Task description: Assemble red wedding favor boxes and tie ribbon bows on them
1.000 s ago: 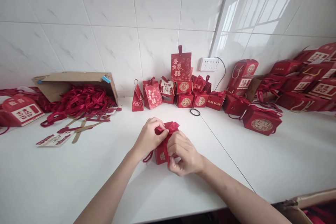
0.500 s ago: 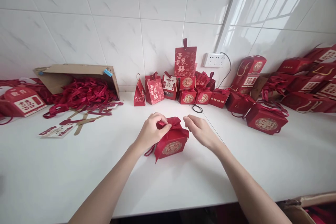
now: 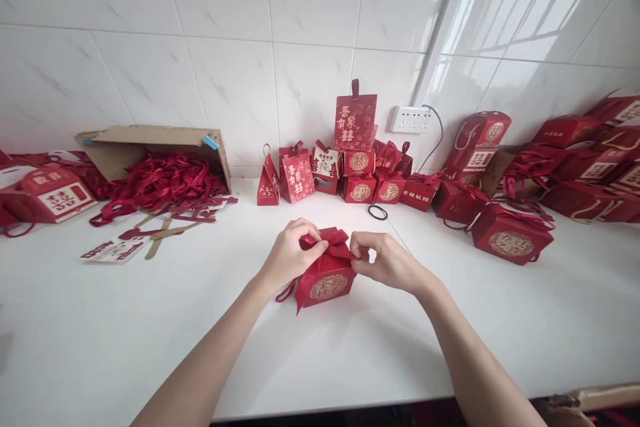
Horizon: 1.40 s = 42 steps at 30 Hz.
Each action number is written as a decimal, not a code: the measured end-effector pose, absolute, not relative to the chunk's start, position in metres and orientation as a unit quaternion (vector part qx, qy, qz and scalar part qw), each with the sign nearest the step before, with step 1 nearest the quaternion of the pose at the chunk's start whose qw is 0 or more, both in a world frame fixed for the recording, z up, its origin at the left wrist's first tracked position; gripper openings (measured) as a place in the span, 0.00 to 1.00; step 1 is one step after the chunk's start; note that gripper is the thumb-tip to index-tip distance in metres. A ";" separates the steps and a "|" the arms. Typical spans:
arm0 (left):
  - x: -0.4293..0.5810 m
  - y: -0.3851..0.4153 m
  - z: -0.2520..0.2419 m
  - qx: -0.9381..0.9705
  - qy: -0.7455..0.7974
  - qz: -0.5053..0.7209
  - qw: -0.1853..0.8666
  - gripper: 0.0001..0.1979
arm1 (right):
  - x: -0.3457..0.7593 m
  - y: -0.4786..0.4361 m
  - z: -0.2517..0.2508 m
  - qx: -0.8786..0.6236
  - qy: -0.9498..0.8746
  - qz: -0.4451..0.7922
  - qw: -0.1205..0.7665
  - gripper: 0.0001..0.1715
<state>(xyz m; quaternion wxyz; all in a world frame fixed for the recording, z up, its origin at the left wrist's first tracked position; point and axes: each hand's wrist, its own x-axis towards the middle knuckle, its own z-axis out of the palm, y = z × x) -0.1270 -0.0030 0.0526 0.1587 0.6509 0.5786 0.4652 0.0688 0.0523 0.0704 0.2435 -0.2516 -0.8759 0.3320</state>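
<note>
A small red gift box (image 3: 327, 285) with a gold round emblem stands on the white table (image 3: 150, 333) in front of me. A red ribbon bow (image 3: 331, 241) sits on its top. My left hand (image 3: 289, 255) pinches the bow's left loop with closed fingers. My right hand (image 3: 385, 260) pinches the ribbon at the bow's right side, fingers closed. A loose ribbon tail hangs down the box's left side.
A tipped cardboard box (image 3: 150, 147) spills red ribbons (image 3: 160, 183) at the back left. Several finished red boxes (image 3: 357, 177) line the tiled wall, more boxes (image 3: 510, 237) pile up at right. A black hair tie (image 3: 378, 212) lies behind the box. Flat cards (image 3: 113, 251) lie left.
My right hand left the box's front, lifted away to the right, then came back and pinched the bow's right side. The box's emblem face now shows. My left hand stayed on the bow.
</note>
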 end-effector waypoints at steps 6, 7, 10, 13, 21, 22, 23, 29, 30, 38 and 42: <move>-0.126 -0.003 0.052 0.657 0.568 0.470 0.154 0.06 | 0.071 0.051 0.072 -0.248 -0.879 0.312 0.263 0.08; -0.126 -0.003 0.052 0.656 0.569 0.471 0.154 0.06 | 0.071 0.051 0.073 -0.246 -0.876 0.322 0.262 0.08; -0.127 -0.002 0.051 0.653 0.572 0.471 0.155 0.07 | 0.073 0.050 0.075 -0.239 -0.876 0.348 0.234 0.07; -0.129 -0.002 0.049 0.660 0.565 0.473 0.147 0.06 | 0.079 0.053 0.077 -0.235 -0.881 0.370 0.177 0.08; -0.128 -0.002 0.050 0.654 0.565 0.477 0.160 0.06 | 0.062 0.082 0.061 -0.286 -0.725 0.545 0.309 0.23; -0.127 -0.002 0.049 0.654 0.565 0.476 0.162 0.06 | 0.053 0.082 0.058 -0.324 -0.713 0.533 0.321 0.25; -0.127 -0.002 0.049 0.655 0.563 0.475 0.166 0.06 | 0.045 0.082 0.054 -0.354 -0.711 0.518 0.316 0.26; -0.129 -0.005 0.052 0.563 0.614 0.547 0.085 0.18 | 0.024 0.069 0.043 -0.361 -0.728 0.486 0.321 0.26; -0.130 -0.006 0.054 0.541 0.650 0.530 0.066 0.17 | 0.024 0.068 0.042 -0.353 -0.725 0.491 0.329 0.25; -0.129 -0.007 0.060 0.529 0.711 0.433 0.167 0.16 | 0.027 0.068 0.035 -0.350 -0.711 0.470 0.388 0.22; -0.126 -0.003 0.051 0.522 0.691 0.472 0.163 0.14 | 0.027 0.068 0.034 -0.364 -0.705 0.449 0.411 0.21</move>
